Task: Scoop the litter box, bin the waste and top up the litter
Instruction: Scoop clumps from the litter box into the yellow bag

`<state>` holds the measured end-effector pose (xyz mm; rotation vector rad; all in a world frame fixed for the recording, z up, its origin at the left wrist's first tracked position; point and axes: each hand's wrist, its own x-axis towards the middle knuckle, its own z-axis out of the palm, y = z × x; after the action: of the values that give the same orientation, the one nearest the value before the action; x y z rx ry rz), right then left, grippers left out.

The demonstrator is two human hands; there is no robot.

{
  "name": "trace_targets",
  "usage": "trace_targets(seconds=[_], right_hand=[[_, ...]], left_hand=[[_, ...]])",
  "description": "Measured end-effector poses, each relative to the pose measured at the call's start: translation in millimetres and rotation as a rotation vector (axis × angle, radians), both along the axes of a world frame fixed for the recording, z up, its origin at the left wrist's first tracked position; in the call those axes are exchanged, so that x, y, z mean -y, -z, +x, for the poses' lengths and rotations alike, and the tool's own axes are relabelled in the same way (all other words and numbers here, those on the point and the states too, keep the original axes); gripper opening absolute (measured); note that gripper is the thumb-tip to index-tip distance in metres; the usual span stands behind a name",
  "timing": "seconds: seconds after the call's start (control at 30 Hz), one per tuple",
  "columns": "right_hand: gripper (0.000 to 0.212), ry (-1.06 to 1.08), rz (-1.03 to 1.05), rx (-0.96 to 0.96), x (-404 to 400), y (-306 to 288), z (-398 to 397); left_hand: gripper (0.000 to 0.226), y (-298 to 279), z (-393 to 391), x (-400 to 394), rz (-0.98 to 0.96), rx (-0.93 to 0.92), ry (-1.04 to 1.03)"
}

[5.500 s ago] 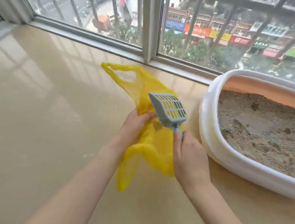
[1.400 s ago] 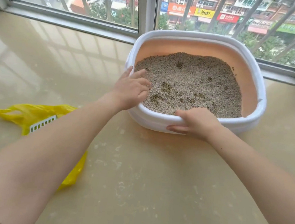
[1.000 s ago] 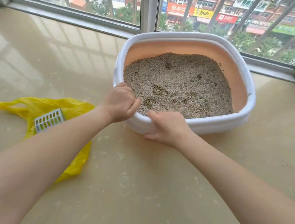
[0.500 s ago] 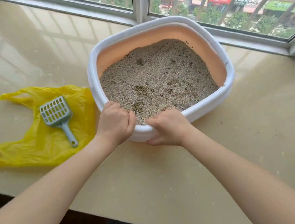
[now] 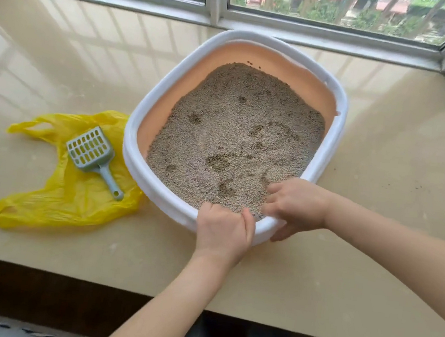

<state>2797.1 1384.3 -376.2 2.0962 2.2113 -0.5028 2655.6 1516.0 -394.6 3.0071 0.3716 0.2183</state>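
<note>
Your left hand (image 5: pixel 224 231) grips the near corner of the litter box (image 5: pixel 149 121), fingers curled over the white rim and thumb hooked on its inner edge. Your right hand (image 5: pixel 296 205) holds the same rim just to the right of that, fingers curled over into the box and thumb under the outer side. Straight ahead of both grips, the litter (image 5: pixel 236 136) fills the peach-coloured inside of the box, grey-brown and grainy, with darker clumps scattered across it, the nearest lying just beyond your fingertips. The box sits turned at an angle on a glossy beige sill (image 5: pixel 383 159). To the left of your left hand, a yellow plastic bag (image 5: pixel 68 200) lies flat on the sill, its edge touching the box wall. A grey slotted scoop (image 5: pixel 92 153) rests on the bag, handle pointing back towards you. Beyond the far rim of the box runs the window frame (image 5: pixel 214 15).
</note>
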Motion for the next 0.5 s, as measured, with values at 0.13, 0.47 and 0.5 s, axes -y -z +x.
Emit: trace_targets(seconds=[0.13, 0.47, 0.5], right_hand=[[0.048, -0.074, -0.083, 0.032, 15, -6, 2], [0.056, -0.113, -0.569, 0.252, 29, -30, 31], [0.057, -0.118, -0.583, 0.290, 30, -32, 35]], left_hand=[[0.052, -5, -2, 28, -0.054, -0.054, 0.011], [0.054, -27, 20, 89, -0.252, -0.310, -0.045], [0.055, -31, 27, 91, -0.274, -0.291, -0.079]])
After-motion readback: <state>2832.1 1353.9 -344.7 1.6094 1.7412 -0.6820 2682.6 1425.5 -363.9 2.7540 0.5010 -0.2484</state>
